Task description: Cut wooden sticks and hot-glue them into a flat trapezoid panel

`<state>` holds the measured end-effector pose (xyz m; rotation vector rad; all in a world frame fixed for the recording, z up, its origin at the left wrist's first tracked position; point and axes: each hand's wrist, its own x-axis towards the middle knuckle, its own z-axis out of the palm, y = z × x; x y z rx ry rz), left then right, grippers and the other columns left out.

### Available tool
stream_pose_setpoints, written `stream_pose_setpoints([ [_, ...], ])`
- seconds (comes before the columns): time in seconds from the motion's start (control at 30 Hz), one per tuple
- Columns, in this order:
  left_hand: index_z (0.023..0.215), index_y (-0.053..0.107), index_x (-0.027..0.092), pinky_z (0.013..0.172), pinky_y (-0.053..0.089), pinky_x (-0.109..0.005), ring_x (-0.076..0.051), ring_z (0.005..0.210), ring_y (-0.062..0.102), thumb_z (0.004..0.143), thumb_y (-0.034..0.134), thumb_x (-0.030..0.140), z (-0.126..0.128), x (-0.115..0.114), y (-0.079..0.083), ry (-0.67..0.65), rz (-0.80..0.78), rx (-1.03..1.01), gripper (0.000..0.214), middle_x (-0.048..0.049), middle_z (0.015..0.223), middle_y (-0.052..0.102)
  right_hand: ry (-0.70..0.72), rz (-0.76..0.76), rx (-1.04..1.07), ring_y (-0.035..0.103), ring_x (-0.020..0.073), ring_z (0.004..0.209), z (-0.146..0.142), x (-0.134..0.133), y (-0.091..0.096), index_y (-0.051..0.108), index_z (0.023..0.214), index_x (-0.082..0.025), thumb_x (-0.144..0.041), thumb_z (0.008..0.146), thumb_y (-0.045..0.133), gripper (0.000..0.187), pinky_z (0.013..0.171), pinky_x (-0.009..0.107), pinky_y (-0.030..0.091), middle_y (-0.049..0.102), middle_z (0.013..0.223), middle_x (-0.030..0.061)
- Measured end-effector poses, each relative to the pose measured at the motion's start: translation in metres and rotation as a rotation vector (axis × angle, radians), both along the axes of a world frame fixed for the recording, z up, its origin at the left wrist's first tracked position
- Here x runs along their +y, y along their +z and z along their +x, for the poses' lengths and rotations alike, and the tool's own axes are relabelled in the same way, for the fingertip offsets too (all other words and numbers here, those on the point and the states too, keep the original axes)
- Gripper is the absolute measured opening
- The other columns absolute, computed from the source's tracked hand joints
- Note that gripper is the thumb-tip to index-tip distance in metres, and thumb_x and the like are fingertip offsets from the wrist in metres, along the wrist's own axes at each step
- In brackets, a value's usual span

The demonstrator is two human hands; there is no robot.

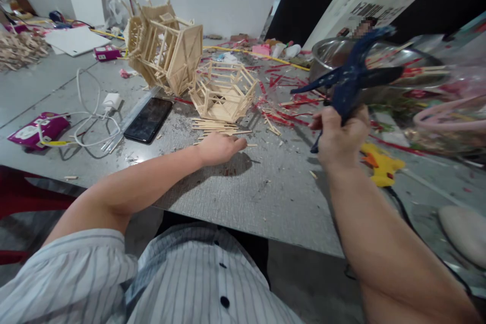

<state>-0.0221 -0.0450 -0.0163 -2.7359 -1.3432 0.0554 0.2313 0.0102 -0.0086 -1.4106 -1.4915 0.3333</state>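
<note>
Our left hand (219, 148) lies low over the near side of a loose pile of thin, pale wooden sticks (215, 125), fingers pointing right, with a stick end showing just past the fingertips; we cannot tell whether they have closed on it or merely rest there. Our right hand (341, 134) is wrapped firmly around a dark blue hand tool with spread arms (349, 83), raised above the table, though blur hides what kind of tool it is. We judge the step in hand to be picking out or sorting a stick, with the tool held ready; taking one would call for a light pinch and a low, level lift, so that its neighbours stay put. Just behind the pile sits an open, many-sided frame of pale wooden sticks (220, 110), and beyond it, to the left, a larger tiered structure of the same pale wood (186, 58), so we have little room to push away from us. A black, flat phone (148, 120) lies to the left of the pile, and crumpled red strips (284, 118) litter the right. On the right, a shiny steel bowl (322, 63) stands behind the tool, and a yellow glue gun (383, 164) lies beside our right wrist. The easiest room is toward us, over the grey tabletop (246, 207), up to its near edge.
</note>
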Motion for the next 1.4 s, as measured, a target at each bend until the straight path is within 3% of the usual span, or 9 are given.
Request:
stream_pose_setpoints([
  [0.13, 0.124, 0.063, 0.019, 0.059, 0.037, -0.029, -0.019, 0.085, 0.07, 0.104, 0.036, 0.025, 0.001, -0.001, -0.001, 0.023, 0.002, -0.08, 0.034, -0.0092, 0.106, 0.075, 0.082, 0.105, 0.564, 0.053, 0.0154, 0.056, -0.018, -0.007, 0.009, 0.051, 0.074, -0.024, -0.042, 0.058, 0.063, 0.027, 0.057, 0.035, 0.049, 0.056, 0.071, 0.0005],
  [0.27, 0.122, 0.063, 0.016, 0.062, 0.04, -0.029, -0.021, 0.083, 0.07, 0.105, 0.037, 0.033, 0.001, 0.0, -0.002, 0.087, 0.024, -0.098, 0.035, -0.0118, 0.101, 0.076, 0.18, 0.046, 0.719, 0.065, 0.0216, 0.073, -0.024, -0.01, 0.012, 0.047, 0.06, -0.023, -0.033, 0.052, 0.063, 0.02, 0.07, 0.04, 0.055, 0.065, 0.081, 0.0062],
  [0.43, 0.128, 0.062, 0.014, 0.075, 0.048, -0.033, -0.026, 0.098, 0.07, 0.105, 0.039, 0.038, -0.003, 0.005, -0.006, 0.189, 0.08, -0.189, 0.04, -0.0162, 0.11, 0.075, 0.242, -0.229, 0.655, 0.067, 0.03, 0.082, -0.017, -0.014, 0.014, 0.039, 0.063, -0.026, -0.033, 0.051, 0.056, 0.022, 0.069, 0.044, 0.052, 0.063, 0.072, 0.007],
  [0.67, 0.153, 0.043, 0.013, 0.073, 0.048, -0.03, -0.023, 0.086, 0.07, 0.101, 0.052, 0.047, -0.002, 0.006, -0.001, 0.39, 0.032, -0.432, 0.063, -0.01, 0.087, 0.075, 0.55, -0.423, 0.547, 0.043, 0.0155, 0.042, -0.017, -0.028, 0.018, 0.043, 0.06, -0.027, -0.035, 0.056, 0.055, 0.016, 0.063, 0.041, 0.047, 0.043, 0.048, -0.0043],
  [0.87, 0.115, 0.072, 0.018, 0.066, 0.042, -0.026, -0.017, 0.077, 0.068, 0.101, 0.052, 0.045, -0.005, 0.009, 0.004, 0.279, 0.0, -0.516, 0.037, -0.0077, 0.089, 0.076, 0.725, -0.495, 0.551, 0.047, 0.0164, 0.038, -0.026, -0.036, 0.019, 0.044, 0.057, -0.027, -0.034, 0.055, 0.061, 0.019, 0.054, 0.036, 0.043, 0.044, 0.042, -0.0061],
  [1.03, 0.103, 0.073, 0.016, 0.067, 0.041, -0.027, -0.018, 0.078, 0.067, 0.103, 0.047, 0.043, -0.005, 0.009, 0.006, 0.328, -0.03, -0.511, 0.037, -0.0078, 0.086, 0.075, 0.594, -0.488, 0.503, 0.062, 0.0221, 0.057, -0.029, -0.029, 0.01, 0.057, 0.069, -0.025, -0.039, 0.057, 0.065, 0.02, 0.062, 0.041, 0.052, 0.065, 0.066, 0.0007],
  [1.13, 0.096, 0.072, 0.016, 0.066, 0.04, -0.028, -0.019, 0.076, 0.066, 0.103, 0.046, 0.044, -0.001, 0.005, 0.009, 0.332, -0.053, -0.479, 0.038, -0.0078, 0.083, 0.073, 0.673, -0.527, 0.508, 0.07, 0.0301, 0.086, -0.033, -0.03, 0.009, 0.064, 0.083, -0.029, -0.041, 0.062, 0.058, 0.025, 0.077, 0.05, 0.054, 0.074, 0.093, 0.0049],
  [1.23, 0.096, 0.072, 0.017, 0.065, 0.04, -0.028, -0.019, 0.074, 0.065, 0.103, 0.046, 0.046, 0.004, 0.002, 0.01, 0.319, -0.099, -0.464, 0.039, -0.0073, 0.079, 0.071, 0.71, -0.48, 0.509, 0.064, 0.0339, 0.114, -0.039, -0.036, 0.013, 0.067, 0.092, -0.035, -0.043, 0.064, 0.051, 0.032, 0.084, 0.056, 0.052, 0.074, 0.106, 0.0061],
  [1.4, 0.097, 0.07, 0.018, 0.063, 0.04, -0.029, -0.021, 0.073, 0.066, 0.102, 0.046, 0.049, 0.01, -0.003, 0.011, 0.247, -0.141, -0.407, 0.04, -0.0073, 0.076, 0.071, 0.666, -0.487, 0.507, 0.063, 0.0348, 0.116, -0.046, -0.044, 0.019, 0.067, 0.11, -0.036, -0.044, 0.06, 0.046, 0.055, 0.083, 0.056, 0.051, 0.073, 0.107, 0.0078],
])
